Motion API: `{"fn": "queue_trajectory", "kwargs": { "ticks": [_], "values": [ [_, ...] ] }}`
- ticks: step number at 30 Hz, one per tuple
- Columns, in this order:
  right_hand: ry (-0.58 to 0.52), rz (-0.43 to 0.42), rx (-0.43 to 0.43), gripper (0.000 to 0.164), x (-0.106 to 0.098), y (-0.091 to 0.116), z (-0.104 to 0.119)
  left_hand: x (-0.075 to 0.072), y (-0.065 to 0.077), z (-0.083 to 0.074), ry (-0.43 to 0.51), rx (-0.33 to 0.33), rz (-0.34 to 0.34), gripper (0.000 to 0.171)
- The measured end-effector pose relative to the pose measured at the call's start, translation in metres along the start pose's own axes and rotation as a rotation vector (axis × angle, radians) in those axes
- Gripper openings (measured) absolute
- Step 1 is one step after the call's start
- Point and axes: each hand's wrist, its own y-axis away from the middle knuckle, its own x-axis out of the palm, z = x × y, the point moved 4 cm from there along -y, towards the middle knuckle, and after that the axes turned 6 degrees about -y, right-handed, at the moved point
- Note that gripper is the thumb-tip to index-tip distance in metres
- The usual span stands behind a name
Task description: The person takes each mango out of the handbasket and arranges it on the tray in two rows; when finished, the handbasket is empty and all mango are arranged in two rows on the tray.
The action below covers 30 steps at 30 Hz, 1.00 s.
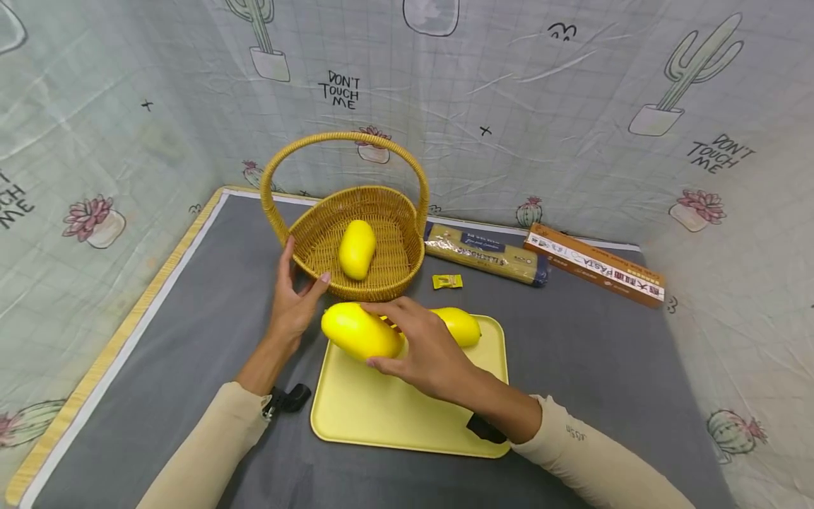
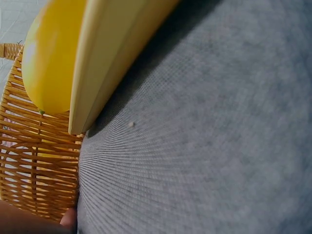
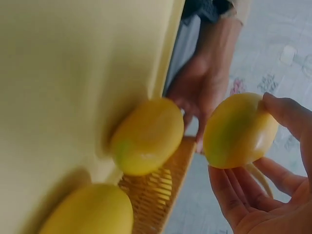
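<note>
A wicker basket (image 1: pixel 388 272) with a tall arched handle stands at the back, a yellow mango (image 1: pixel 357 249) inside it. My left hand (image 1: pixel 294 305) touches the basket's near left side, thumb and index finger spread and fairly straight along it. Between the thumb and fingers of my right hand (image 1: pixel 432 346) a second mango (image 1: pixel 356 331) is held above the far left of the yellow tray (image 1: pixel 394 417). In the right wrist view this held mango (image 3: pixel 241 129) is raised apart from two more mangoes (image 3: pixel 148 136) on the tray. My right hand hides part of these in the head view.
Behind the tray lies a small yellow packet (image 1: pixel 447 281). A bag of spaghetti (image 1: pixel 486 254) and an orange-brown pasta box (image 1: pixel 594 265) lie along the back edge. Printed cloth walls (image 1: pixel 483 85) rise around the grey tabletop (image 1: pixel 591 396).
</note>
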Motion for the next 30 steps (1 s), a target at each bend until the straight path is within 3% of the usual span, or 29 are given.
{"fn": "queue_trajectory", "kwargs": {
  "ticks": [6, 13, 21, 30],
  "values": [
    [0.048, 0.069, -0.021, 0.073, 0.016, 0.015, 0.002, 0.000, -0.001, 0.001, 0.005, 0.003, 0.005, 0.096],
    [0.111, 0.175, 0.031, 0.075, 0.036, 0.027, -0.005, 0.000, -0.001, 0.003, 0.008, -0.016, 0.009, 0.096],
    [0.151, 0.231, 0.058, 0.073, 0.054, 0.030, -0.017, 0.000, -0.001, 0.004, 0.008, -0.011, -0.004, 0.095],
    [0.187, 0.272, 0.071, 0.075, 0.057, 0.026, -0.017, 0.000, -0.001, 0.004, 0.012, -0.009, -0.004, 0.095]
  ]
}}
